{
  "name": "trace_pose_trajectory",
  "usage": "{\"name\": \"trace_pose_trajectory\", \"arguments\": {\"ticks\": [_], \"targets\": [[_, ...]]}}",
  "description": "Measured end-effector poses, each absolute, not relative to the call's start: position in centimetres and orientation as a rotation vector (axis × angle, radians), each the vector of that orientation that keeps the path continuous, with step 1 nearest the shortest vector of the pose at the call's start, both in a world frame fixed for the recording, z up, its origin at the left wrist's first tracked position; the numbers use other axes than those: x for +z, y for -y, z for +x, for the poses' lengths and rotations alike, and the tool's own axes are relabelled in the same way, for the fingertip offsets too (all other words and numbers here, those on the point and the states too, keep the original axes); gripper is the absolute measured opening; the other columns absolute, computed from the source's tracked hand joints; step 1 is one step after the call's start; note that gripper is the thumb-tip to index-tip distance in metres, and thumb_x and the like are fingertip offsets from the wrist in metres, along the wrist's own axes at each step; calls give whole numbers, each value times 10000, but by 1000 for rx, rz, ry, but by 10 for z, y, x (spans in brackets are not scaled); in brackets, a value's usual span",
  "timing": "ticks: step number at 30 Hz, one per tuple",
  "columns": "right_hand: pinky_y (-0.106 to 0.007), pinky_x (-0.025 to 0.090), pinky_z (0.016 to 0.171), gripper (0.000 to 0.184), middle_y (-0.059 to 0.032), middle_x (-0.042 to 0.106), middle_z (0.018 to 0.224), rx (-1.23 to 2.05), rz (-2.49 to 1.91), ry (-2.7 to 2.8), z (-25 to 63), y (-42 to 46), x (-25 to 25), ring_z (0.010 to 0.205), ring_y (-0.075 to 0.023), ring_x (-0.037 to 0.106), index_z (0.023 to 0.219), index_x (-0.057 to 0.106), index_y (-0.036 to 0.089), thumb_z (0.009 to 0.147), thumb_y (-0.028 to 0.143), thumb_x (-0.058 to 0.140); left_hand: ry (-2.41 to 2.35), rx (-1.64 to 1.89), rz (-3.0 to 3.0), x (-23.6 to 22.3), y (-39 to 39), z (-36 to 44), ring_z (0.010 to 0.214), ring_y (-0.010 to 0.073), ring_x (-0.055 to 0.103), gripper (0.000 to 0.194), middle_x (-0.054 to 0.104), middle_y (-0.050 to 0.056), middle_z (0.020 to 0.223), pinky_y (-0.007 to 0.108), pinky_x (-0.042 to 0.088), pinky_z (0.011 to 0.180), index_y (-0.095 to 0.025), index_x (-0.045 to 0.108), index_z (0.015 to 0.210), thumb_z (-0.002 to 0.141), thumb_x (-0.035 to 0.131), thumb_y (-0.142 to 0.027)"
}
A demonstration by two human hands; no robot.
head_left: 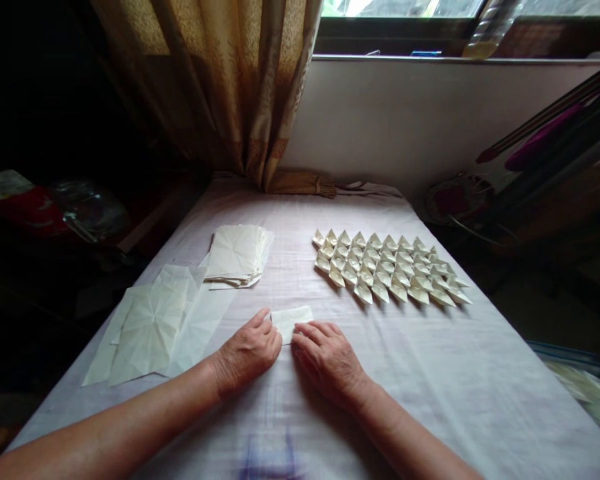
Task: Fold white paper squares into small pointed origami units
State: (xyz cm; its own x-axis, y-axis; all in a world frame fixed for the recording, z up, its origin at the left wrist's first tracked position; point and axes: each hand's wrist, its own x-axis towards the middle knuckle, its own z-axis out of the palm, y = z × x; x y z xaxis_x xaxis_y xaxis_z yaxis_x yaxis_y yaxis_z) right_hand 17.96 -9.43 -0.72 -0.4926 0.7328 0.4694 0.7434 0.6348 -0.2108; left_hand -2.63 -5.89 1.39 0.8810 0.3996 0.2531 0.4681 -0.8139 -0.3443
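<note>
A small rectangle of folded white paper (293, 320) lies on the cloth-covered table, between my two hands. My left hand (254, 348) is closed, its fingers curled in at the paper's left edge and the thumb side pinching there. Across the paper's right lower part rest the outstretched fingers of my right hand (327, 353); its thumb is hidden under the palm. Up and to the right stand rows of small pointed paper boats (385, 263), packed close together. A stack of creased paper sheets (235, 253) sits beyond my left hand.
Loose translucent creased sheets (153, 323) overlap left of my left forearm. A light cloth (430, 387) covers the table. A gold curtain (220, 80) hangs to the table's far edge. A clear bottle (485, 33) stands on the window sill. Dark clutter flanks both sides.
</note>
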Motion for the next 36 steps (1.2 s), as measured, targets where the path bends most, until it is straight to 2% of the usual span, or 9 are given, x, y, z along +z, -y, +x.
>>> {"name": "trace_pose_trajectory", "arguments": {"ticks": [2, 7, 13, 16, 18, 20, 23, 29, 36], "targets": [[-324, 462, 797, 102, -61, 700, 1047, 4, -1178, 2355, 172, 94, -7, 910, -200, 589, 955, 636, 191, 892, 144, 571, 616, -244, -2602, 11, 60, -25, 612, 179, 503, 276, 541, 0, 607, 430, 417, 1031, -184, 529, 712, 890, 413, -7], [-285, 464, 688, 110, -64, 682, 974, -81, -1231, 2395, 161, 91, -10, 793, -187, 550, 912, 632, 197, 890, 115, 562, 656, -291, -2603, 10, 60, -28, 625, 169, 539, 233, 567, -1, 639, 411, 451, 991, -174, 542, 750, 895, 426, -34], [-250, 299, 488, 180, -24, 612, 722, -252, -1331, 2359, 153, 79, -16, 628, -155, 497, 740, 601, 221, 881, 109, 595, 813, -410, -2689, 14, 56, -30, 610, 151, 558, 255, 569, -18, 609, 398, 458, 977, -195, 521, 696, 908, 441, -76], [-231, 299, 505, 187, -9, 583, 704, -252, -1290, 2320, 158, 76, -15, 595, -127, 477, 743, 596, 213, 897, 113, 560, 910, -531, -2740, 12, 55, -34, 869, 200, 651, 133, 713, 46, 878, 419, 455, 983, -178, 626, 930, 933, 501, -220], [-220, 336, 549, 193, -3, 575, 709, -226, -1215, 2293, 165, 77, -14, 599, -117, 482, 764, 598, 207, 915, 117, 517, 933, -583, -2740, 8, 54, -39, 1059, 238, 636, 229, 715, 74, 1110, 440, 447, 999, -185, 621, 1128, 934, 535, -269], [-215, 375, 599, 223, -6, 580, 723, -168, -1131, 2276, 173, 80, -12, 615, -113, 501, 764, 590, 200, 935, 115, 473, 920, -613, -2738, 3, 54, -44, 1123, 233, 624, 246, 706, 56, 1176, 443, 433, 1024, -225, 629, 1166, 938, 536, -219], [-221, 424, 639, 257, -27, 634, 780, -80, -1070, 2294, 183, 86, -9, 656, -124, 551, 810, 606, 194, 964, 114, 416, 867, -678, -2772, -5, 55, -45, 1086, 200, 649, 232, 740, 23, 1098, 430, 425, 1044, -249, 676, 1078, 952, 504, -157], [-324, 491, 802, 228, -79, 726, 983, 18, -1050, 2320, 193, 94, -7, 911, -197, 625, 998, 661, 197, 982, 193, 433, 874, -740, -2858, -2, 65, -34, 982, 178, 671, 209, 759, 36, 996, 396, 452, 1001, -222, 689, 1023, 970, 487, -209], [-313, 466, 755, 185, -46, 733, 890, 307, -1150, 2174, 199, 100, -8, 805, -177, 611, 931, 673, 225, 944, 201, 491, 1114, -787, -3002, 10, 74, -26, 770, 176, 620, 164, 690, 8, 742, 321, 478, 768, -207, 660, 889, 945, 506, -215]]}}
